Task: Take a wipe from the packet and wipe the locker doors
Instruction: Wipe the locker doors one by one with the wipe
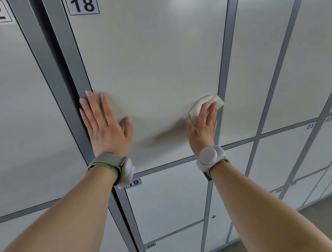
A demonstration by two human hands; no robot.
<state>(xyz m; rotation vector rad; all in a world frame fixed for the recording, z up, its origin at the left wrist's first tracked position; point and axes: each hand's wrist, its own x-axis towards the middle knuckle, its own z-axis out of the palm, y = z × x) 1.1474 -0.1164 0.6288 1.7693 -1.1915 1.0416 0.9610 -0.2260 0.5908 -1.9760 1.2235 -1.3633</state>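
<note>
door 18 (153, 54) mid-wipe, upper panel likely still to do, other doors too | left hand (104, 124) flat, fingers straight, braced at door's left edge | right hand (203, 127) flat, pressing wipe (213, 100) near right frame edge; open room up and left | packet not in view

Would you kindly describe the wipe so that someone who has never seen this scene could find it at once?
Find the big locker door numbered 18 in the middle of the grey locker wall. Near its lower right edge the right hand presses flat against it, and the wipe lies under its fingers. It is the only crumpled white thing there; the left hand holds nothing.
</note>
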